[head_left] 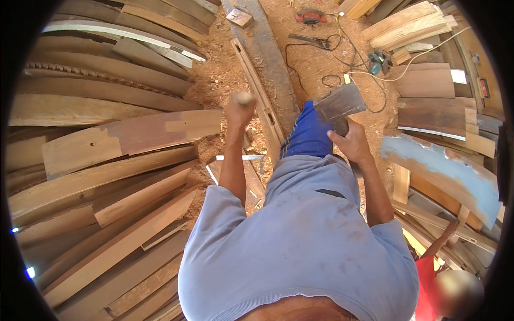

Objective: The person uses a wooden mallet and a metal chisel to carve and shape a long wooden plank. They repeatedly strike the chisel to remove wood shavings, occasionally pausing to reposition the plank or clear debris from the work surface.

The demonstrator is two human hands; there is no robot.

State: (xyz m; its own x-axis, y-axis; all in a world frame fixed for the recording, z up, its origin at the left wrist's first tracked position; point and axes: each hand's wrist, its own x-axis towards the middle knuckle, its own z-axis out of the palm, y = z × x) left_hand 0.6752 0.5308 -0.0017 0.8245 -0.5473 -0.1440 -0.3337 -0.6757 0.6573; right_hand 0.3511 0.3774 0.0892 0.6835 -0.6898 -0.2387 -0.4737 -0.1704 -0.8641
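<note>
My left hand (pixel 239 109) is closed on a short, pale round wooden piece (pixel 243 98), perhaps a handle, held over the wood shavings beside a long narrow timber (pixel 251 75) with slots cut in it. My right hand (pixel 348 139) grips a dark tool with a wide, flat rectangular metal blade (pixel 340 101), raised beside my blue-clad leg (pixel 308 131). A metal square (pixel 239 157) lies below my left hand on the left side of the timber.
A weathered plank (pixel 270 48) carries a small block (pixel 239 17). Red (pixel 310 16) and teal (pixel 379 63) power tools lie among cords and shavings (pixel 219 69). Stacked boards (pixel 101 134) line both sides. A co-worker in red (pixel 425 278) reaches toward boards at lower right.
</note>
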